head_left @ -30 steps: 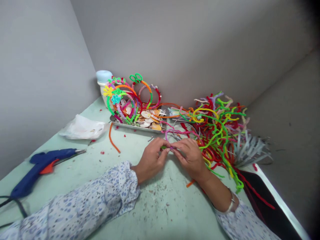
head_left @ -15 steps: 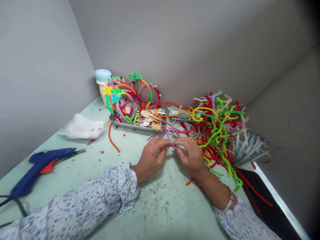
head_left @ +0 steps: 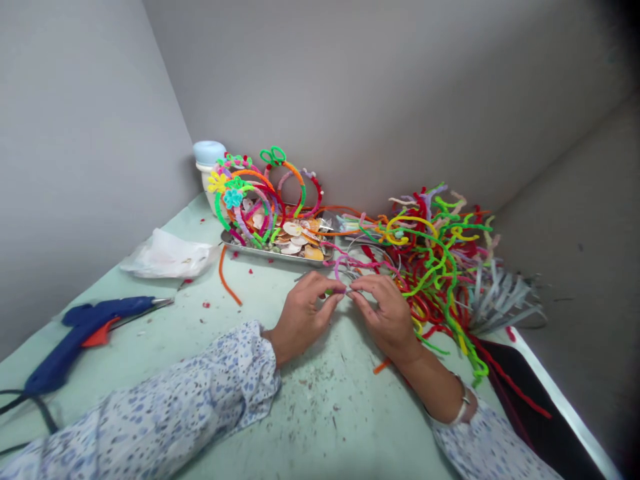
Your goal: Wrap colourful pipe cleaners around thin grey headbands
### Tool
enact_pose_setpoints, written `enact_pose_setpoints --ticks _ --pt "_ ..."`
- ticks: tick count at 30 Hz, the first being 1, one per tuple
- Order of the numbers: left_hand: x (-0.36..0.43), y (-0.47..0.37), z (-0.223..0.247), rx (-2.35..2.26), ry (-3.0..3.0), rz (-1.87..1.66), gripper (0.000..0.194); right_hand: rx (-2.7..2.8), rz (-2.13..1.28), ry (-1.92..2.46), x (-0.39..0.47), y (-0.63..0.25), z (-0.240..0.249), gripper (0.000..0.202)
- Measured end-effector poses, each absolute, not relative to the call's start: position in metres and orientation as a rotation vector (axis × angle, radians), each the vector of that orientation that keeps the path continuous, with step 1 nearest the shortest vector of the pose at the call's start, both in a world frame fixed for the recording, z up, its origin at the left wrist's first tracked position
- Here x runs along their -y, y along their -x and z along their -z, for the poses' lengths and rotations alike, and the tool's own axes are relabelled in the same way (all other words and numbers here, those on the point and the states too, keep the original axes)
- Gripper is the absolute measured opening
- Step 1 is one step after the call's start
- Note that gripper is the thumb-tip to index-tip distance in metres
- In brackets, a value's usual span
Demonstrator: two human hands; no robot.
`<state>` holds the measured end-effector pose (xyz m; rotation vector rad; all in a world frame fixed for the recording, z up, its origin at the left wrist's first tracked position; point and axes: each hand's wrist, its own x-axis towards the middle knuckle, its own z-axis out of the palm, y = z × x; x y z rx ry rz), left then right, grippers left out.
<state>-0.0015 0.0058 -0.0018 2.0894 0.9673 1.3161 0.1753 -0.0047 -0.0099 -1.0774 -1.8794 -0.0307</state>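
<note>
A purple pipe cleaner (head_left: 337,268) curves up from between the fingertips of my two hands, over the middle of the table. My left hand (head_left: 306,313) pinches it with thumb and forefinger, and a bit of green fuzz shows under that forefinger. Close on the right, my right hand (head_left: 384,312) is also closed in a pinch, at a thin greyish piece beside the purple strand. The fingers cover most of what lies between them. Just behind the hands are pink pipe cleaners (head_left: 357,262) and thin wire hoops (head_left: 373,245).
A metal tray (head_left: 270,253) holds shells, with pipe-cleaner headbands (head_left: 250,175) standing in it. Tangled pipe cleaners (head_left: 435,247) and grey strips (head_left: 503,303) are heaped at right. On the left are a blue glue gun (head_left: 83,333), its cord and a white plastic bag (head_left: 170,255).
The fingertips of my right hand have drawn slightly away from the left ones, and a thin greyish piece shows between them. The whole view has shifted a little.
</note>
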Motion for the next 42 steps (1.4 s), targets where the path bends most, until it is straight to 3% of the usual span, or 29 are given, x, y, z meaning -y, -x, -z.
enact_pose_setpoints --ticks 42 --pt "-0.0036 0.002 -0.0007 -1.096 -2.309 -1.185 0.011 1.92 -0.027 1.036 0.004 -0.1759 0.0105 0.008"
